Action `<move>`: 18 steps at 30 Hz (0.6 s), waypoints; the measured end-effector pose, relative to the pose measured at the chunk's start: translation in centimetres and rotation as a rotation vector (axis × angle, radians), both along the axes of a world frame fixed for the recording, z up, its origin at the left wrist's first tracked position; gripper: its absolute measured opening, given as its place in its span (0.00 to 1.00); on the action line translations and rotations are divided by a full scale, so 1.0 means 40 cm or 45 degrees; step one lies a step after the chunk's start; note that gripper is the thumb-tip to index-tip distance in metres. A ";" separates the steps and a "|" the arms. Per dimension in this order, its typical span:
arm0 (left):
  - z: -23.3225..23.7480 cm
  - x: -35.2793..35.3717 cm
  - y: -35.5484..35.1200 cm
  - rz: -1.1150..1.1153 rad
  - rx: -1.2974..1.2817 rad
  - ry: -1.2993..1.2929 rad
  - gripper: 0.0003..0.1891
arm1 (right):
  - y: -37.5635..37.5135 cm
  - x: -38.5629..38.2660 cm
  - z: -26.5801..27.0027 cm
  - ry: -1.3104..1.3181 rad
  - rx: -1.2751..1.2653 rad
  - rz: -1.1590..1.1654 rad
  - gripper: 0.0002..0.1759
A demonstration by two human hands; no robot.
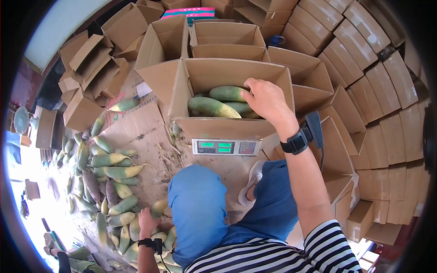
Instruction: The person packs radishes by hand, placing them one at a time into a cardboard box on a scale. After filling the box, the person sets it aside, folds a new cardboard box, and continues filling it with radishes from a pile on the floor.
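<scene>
Inside the open cardboard box point(218, 127) lie several green radishes point(211, 108). My right hand point(264, 98) reaches over the box's right side, its fingers curled onto the end of the uppermost radish point(223, 93). That box stands on a digital scale point(226, 147) with lit green displays; the digits are too small to read. Low on the left, my left hand point(148, 222) is at the edge of the radish pile point(120, 207), its fingers closed against a pale green radish point(159, 208). Part of that grip is hidden.
Open cardboard boxes point(227, 36) crowd behind the scale, with more point(337, 118) on the right. Stacked cartons point(378, 86) form a wall at far right. Flattened cardboard point(141, 123) covers the floor. My knee point(195, 195) is between the pile and scale. Another person's arm point(61, 255) shows at lower left.
</scene>
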State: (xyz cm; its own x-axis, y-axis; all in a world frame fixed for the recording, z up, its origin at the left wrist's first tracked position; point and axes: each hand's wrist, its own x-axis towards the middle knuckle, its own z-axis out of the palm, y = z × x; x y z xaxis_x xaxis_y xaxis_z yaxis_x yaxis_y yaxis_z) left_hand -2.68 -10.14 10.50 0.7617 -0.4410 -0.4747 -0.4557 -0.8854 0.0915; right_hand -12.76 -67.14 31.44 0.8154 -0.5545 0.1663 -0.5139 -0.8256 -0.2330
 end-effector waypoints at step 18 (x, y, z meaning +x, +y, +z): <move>0.704 -0.005 -0.774 -0.257 -1.322 -0.140 0.31 | 0.223 0.067 0.104 -0.841 1.152 1.017 0.35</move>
